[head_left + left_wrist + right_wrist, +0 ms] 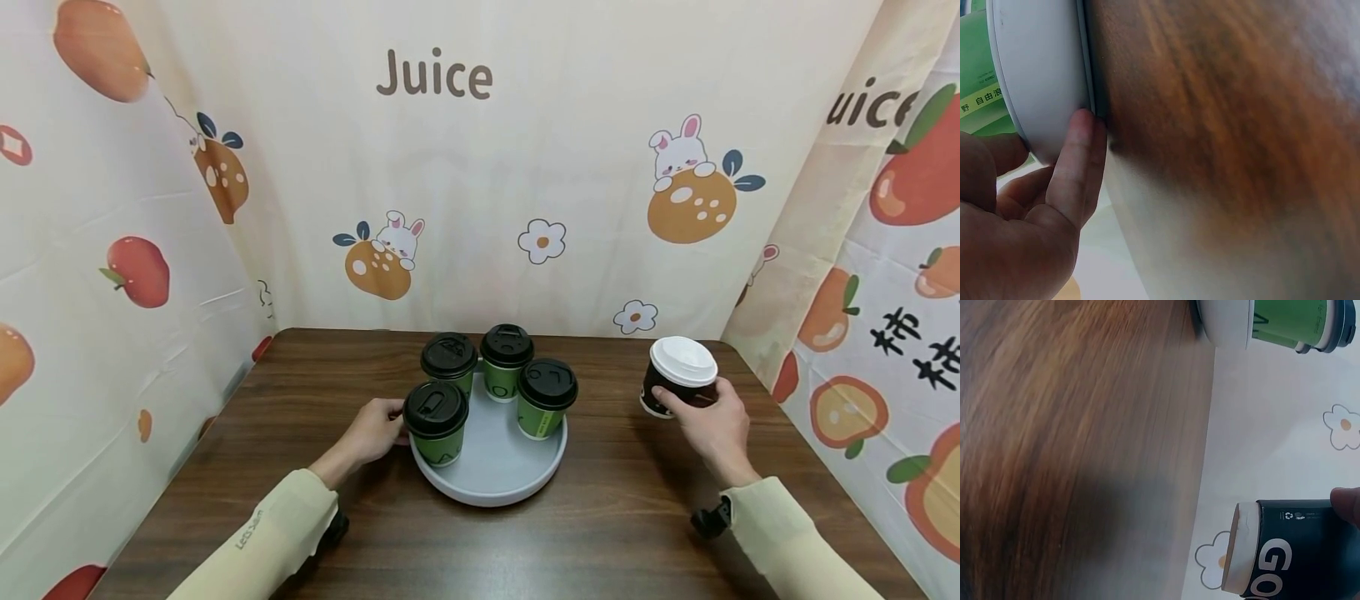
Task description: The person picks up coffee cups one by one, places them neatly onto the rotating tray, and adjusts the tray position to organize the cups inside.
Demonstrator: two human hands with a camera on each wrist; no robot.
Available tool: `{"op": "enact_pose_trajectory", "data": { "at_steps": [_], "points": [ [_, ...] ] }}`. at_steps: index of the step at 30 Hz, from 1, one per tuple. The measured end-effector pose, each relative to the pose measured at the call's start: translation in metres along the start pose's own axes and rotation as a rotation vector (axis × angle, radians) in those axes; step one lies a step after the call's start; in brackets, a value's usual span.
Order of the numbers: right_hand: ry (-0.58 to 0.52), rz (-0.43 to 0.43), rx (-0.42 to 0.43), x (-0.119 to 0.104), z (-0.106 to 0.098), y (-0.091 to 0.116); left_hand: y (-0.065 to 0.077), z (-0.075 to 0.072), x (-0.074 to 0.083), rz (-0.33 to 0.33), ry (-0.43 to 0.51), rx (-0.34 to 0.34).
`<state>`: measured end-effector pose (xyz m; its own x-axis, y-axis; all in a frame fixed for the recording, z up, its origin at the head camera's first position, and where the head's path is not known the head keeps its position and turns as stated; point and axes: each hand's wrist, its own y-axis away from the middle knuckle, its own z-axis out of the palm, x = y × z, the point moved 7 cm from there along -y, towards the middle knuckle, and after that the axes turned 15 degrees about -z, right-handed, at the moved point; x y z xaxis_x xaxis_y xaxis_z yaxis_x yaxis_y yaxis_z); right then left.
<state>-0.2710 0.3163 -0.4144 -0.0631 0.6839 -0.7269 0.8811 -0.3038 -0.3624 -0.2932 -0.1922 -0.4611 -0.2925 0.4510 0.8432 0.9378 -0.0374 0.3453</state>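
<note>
At the tray's left edge, my left hand grips the rim of a round light-grey tray. The thumb lies at the upper rim, with straight fingertips against the side near the tabletop. Several green paper cups with black lids stand on the tray, among them a front left cup and a right-hand cup. Off to the right, my right hand holds a dark paper cup with a white lid. This cup is held above the table, its base showing in the right wrist view.
The dark wood table runs back to a cream curtain printed with fruit, rabbits and flowers. Printed curtains also hang along the left and right sides. A stretch of tabletop lies between the tray and the dark cup.
</note>
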Motion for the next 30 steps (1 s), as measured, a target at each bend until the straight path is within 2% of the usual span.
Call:
{"op": "enact_pose_trajectory", "data": {
  "at_steps": [15,30],
  "points": [
    [-0.015,-0.036,-0.016,-0.017,0.003,0.010,0.003,-0.001,0.001,0.017,-0.005,-0.009],
    [-0.048,-0.102,-0.048,-0.030,0.008,0.022,0.003,0.000,0.001,-0.002,-0.010,0.000]
  ]
}}
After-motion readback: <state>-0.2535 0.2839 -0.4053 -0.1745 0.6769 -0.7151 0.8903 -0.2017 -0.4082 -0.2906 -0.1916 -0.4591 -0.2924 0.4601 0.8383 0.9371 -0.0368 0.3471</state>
